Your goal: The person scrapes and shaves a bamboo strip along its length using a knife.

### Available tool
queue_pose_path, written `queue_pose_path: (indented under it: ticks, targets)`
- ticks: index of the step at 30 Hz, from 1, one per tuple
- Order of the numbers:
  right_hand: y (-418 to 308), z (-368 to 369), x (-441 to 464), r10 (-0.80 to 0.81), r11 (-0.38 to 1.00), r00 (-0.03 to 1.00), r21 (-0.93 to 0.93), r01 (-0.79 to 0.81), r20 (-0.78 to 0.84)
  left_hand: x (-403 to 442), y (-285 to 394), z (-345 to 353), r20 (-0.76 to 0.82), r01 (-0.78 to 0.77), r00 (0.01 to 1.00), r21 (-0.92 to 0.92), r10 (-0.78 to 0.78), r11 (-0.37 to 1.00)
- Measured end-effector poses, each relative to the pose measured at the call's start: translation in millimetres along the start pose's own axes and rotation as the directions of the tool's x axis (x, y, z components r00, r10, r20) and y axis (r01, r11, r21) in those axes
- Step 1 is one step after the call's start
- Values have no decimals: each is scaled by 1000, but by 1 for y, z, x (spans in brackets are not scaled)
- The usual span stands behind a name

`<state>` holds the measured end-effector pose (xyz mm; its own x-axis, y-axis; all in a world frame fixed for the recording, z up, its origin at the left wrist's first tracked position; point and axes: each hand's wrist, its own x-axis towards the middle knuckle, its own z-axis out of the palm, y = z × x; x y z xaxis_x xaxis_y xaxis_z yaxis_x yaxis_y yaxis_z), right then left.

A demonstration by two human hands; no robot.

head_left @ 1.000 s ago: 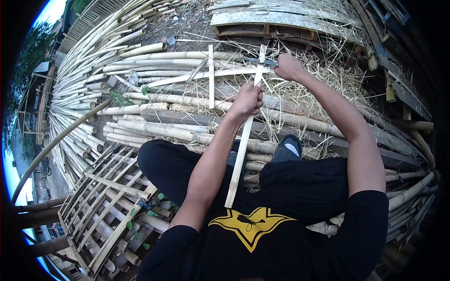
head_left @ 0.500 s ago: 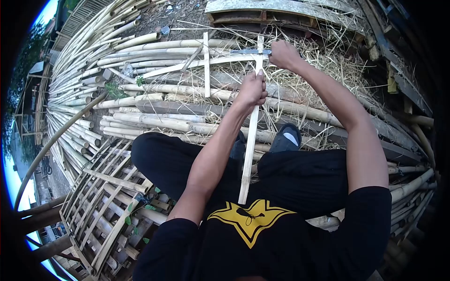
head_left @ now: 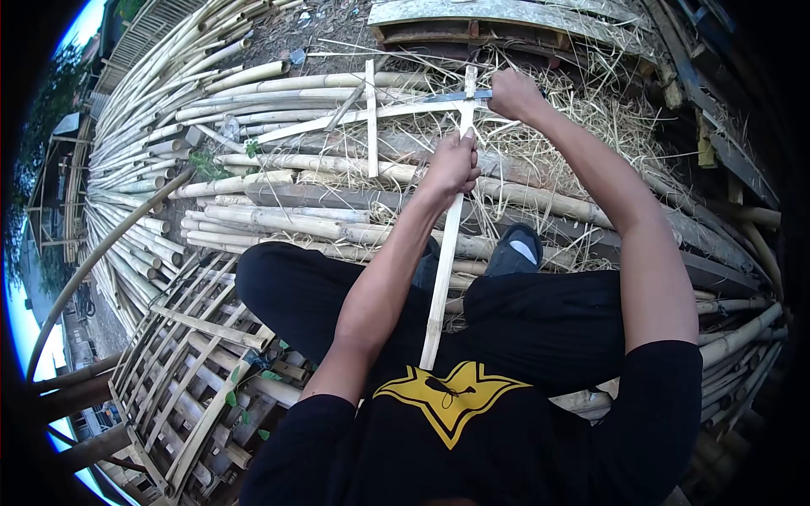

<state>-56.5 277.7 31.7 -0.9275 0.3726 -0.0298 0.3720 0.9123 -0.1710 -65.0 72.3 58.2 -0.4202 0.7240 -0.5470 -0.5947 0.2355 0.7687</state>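
Note:
My left hand [head_left: 454, 163] is closed around a long pale bamboo strip [head_left: 442, 278], which runs from near my shirt up past my fist. My right hand [head_left: 515, 95] grips a knife, its handle hidden in my fingers. The knife's blade [head_left: 451, 97] points left and lies across the strip near its far end, beyond my left hand. Left of the blade, a shorter bamboo slat [head_left: 371, 122] crosses over another split bamboo length [head_left: 316, 124] on the pile.
Bamboo poles [head_left: 295, 219] lie under and around my feet, with pale shavings [head_left: 557, 139] heaped ahead. A large stack of poles [head_left: 135, 143] spreads at the left. A bamboo lattice [head_left: 190, 363] stands at lower left, and a wooden pallet [head_left: 506, 18] sits at the far side.
The strip's near end has shifted slightly left, and its far end a little right. The knife and my right hand have moved very slightly; both grips stay the same.

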Motion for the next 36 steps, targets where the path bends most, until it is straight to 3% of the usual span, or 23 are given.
queue_pose_path:
  ticks: [7,10,17,20,24,28,33,35,36]
  targets:
    - [9,-9,11,-11,999,1000,36,11,4,11,8,11,-29,4,1000,21,-3,1000]
    - [16,-6,19,-34,999,998,-13,34,-52,9,10,14,-33,-10,999,20,11,1000]
    - [22,-14,17,-54,997,999,-54,53,-4,7,15,16,-25,10,1000,61,-9,998]
    - [27,-9,15,-73,995,992,-77,65,-101,8,18,16,-2,13,1000,24,-13,1000]
    - [30,-16,18,-30,997,999,-65,29,-21,-3,18,18,-10,8,1000,61,-7,998]
    - [36,-27,17,-101,987,995,-125,98,-19,-20,17,18,-25,26,999,101,-24,995]
    - [25,-32,13,-2,990,999,-140,8,46,-20,16,0,-12,19,1000,184,-17,983]
    - [28,-21,19,35,997,997,-75,-30,66,-12,18,-4,-18,-14,1000,238,18,971]
    - [25,-21,22,51,999,982,-8,-50,181,-10,16,-5,-15,-61,998,258,67,964]
